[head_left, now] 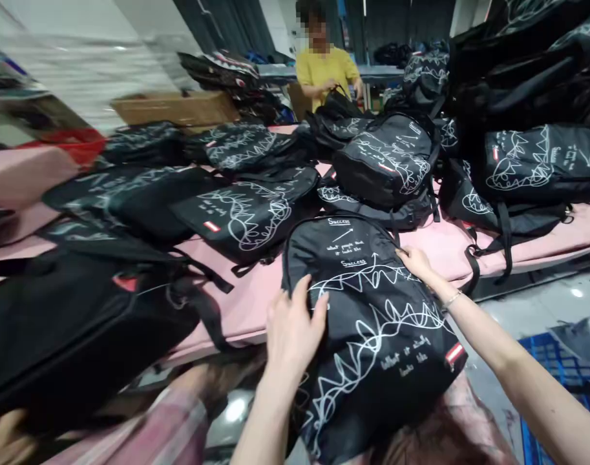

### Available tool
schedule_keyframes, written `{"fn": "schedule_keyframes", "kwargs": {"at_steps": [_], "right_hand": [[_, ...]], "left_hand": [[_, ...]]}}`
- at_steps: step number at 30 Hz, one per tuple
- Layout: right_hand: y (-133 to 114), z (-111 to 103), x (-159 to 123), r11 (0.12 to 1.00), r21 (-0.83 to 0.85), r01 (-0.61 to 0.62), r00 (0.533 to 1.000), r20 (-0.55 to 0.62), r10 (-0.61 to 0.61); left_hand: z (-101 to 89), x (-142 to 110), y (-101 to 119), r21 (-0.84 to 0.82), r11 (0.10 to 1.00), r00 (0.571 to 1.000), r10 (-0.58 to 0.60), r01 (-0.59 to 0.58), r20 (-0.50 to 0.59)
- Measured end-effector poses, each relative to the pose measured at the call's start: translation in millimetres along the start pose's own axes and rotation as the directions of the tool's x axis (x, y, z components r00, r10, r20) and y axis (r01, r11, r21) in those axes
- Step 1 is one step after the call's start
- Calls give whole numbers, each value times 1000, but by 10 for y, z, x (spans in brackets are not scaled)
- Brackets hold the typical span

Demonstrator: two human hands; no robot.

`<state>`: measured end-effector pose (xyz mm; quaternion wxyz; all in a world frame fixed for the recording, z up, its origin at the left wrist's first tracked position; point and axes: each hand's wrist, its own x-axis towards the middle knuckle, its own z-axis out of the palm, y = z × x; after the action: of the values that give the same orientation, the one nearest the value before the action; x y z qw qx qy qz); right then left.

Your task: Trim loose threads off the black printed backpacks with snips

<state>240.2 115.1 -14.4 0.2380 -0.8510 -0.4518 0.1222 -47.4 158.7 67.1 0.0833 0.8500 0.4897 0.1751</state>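
Observation:
A black backpack (372, 368) with white scribble print, lettering and a small red-and-white label leans upright in front of me, its top tilted away over the table edge. My left hand (295, 329) grips its left side, with thumb and forefinger showing on the front panel and the other fingers partly hidden at the edge. On the upper right edge, near the zip line, my right hand (415, 263) is closed with the fingertips pinching the fabric. The pack's bottom lies low near my lap, and its back is out of sight.
Similar backpacks (251, 210) lie across the pink-covered table (246, 290), some stacked (386, 161). At left, a co-worker's hand (8, 439) is by a black bag (81, 316). A person in yellow (326, 71) handles a bag across the table. A blue crate (556, 381) stands on the floor at right.

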Motion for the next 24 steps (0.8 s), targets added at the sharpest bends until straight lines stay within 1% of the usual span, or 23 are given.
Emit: {"fn": "schedule_keyframes", "kwargs": {"at_steps": [2, 3, 4, 5, 6, 7, 8, 9, 10, 11, 12, 13, 14, 15, 16, 17, 18, 19, 20, 21, 22, 23, 24], "right_hand": [[-64, -39, -8, 1000, -10, 11, 1000, -15, -11], [-116, -59, -10, 1000, -19, 19, 1000, -23, -20], [-179, -77, -12, 999, -31, 28, 999, -30, -29], [-247, -92, -13, 998, -47, 37, 999, -34, -38], [-314, -105, -13, 997, -64, 45, 998, -35, -47], [-376, -115, -14, 995, -83, 52, 998, -33, -55], [-428, -121, -15, 993, -104, 57, 998, -29, -60], [-466, -124, -16, 990, -126, 59, 998, -23, -62], [-491, -124, -19, 987, -148, 60, 998, -17, -63], [-502, -120, -22, 983, -171, 60, 998, -13, -63], [-504, -113, -28, 979, -193, 61, 998, -8, -64], [-499, -101, -36, 975, -211, 67, 998, 0, -69], [-493, -84, -46, 971, -225, 79, 997, 13, -78], [-488, -63, -57, 967, -235, 95, 995, 30, -90], [-485, -40, -69, 964, -242, 113, 993, 50, -104], [-485, -15, -80, 961, -246, 127, 991, 68, -114], [-486, 8, -89, 959, -249, 137, 989, 80, -120], [-487, 29, -95, 958, -251, 140, 989, 86, -122], [-484, 45, -96, 958, -251, 139, 989, 85, -122], [-478, 56, -94, 959, -250, 137, 989, 81, -121], [-469, 64, -89, 960, -246, 135, 990, 75, -121], [-458, 69, -83, 962, -239, 134, 990, 67, -122], [-444, 71, -79, 964, -229, 133, 991, 56, -123]], "left_hand": [[-78, 41, -32, 57, 997, 998, -57, 55, 29], [-157, 51, -28, 73, 996, 998, -55, 56, -15], [-268, 49, 3, 68, 998, 996, -12, 18, -90], [-405, 32, 67, 45, 998, 983, 61, -54, -174], [-553, 0, 160, -4, 987, 952, 156, -163, -263], [-690, -46, 272, -66, 951, 916, 269, -301, -299], [-789, -104, 385, -120, 918, 897, 331, -378, -294], [-828, -169, 479, -140, 891, 862, 364, -433, -352], [-789, -241, 535, -138, 866, 826, 395, -481, -403], [-668, -317, 539, -101, 833, 769, 447, -544, -457], [-475, -396, 486, -64, 795, 736, 524, -603, -430], [-236, -474, 380, -21, 753, 731, 631, -657, -260], [16, -550, 234, 28, 710, 708, 704, -704, -43], [241, -618, 67, 76, 708, 712, 698, -702, 74], [405, -673, -97, 120, 717, 725, 665, -687, 179], [484, -713, -238, 157, 745, 753, 597, -649, 278], [471, -735, -335, 175, 765, 769, 547, -619, 330], [376, -739, -379, 175, 770, 769, 532, -613, 353], [223, -727, -370, 175, 784, 783, 520, -596, 341], [46, -701, -319, 177, 808, 816, 504, -561, 284], [-117, -668, -246, 195, 851, 871, 460, -488, 172], [-235, -635, -173, 176, 889, 906, 416, -423, 76], [-285, -608, -121, 140, 922, 931, 366, -360, -17]]}}
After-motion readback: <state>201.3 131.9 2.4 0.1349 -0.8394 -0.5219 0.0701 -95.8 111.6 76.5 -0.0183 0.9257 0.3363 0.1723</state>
